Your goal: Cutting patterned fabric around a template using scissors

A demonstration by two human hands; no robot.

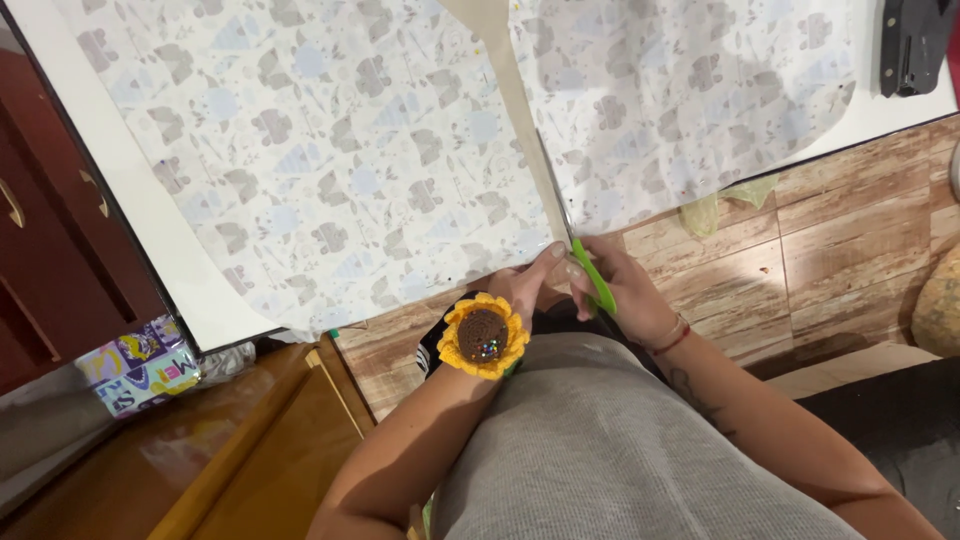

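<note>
r hand [615, 290] closed round the green handles of a pair of scissors [590, 272], fingers curled thru the loops, gripping firm; blades run up and away from the hand, slightly leftward, and enter the printed fabric [330, 150] at its near edge. l hand [530, 285] sits just beside the r, to its left, touching or nearly touching it; fingers held together and bent, tips pressing down on the fabric edge right next to the blades, not spread. can't tell if thumb pinches the cloth or only rests on it. l wrist carries a crocheted sunflower pincushion [485, 335], yellow petals, brown centre w/ pin heads. key relation: the cut line [520, 110] lies straight ahead of the r hand, its long axis continuing the scissors' own axis, away from the body; fabric lies parted along it, a tan strip of surface showing between the two pieces. r hand is the one on the line; l hand is offset to the left piece. second piece of fabric [690, 90] lies ahead and right of the r hand. both rest on a white board [170, 260] set on a wood-look floor [840, 230]. further out: black stapler-like tool [912, 45] far ahead-right, brown cabinet [50, 250] far left, colourful wrapped packet [140, 365] left and near, grey shirt [610, 450] below the hands.
</note>
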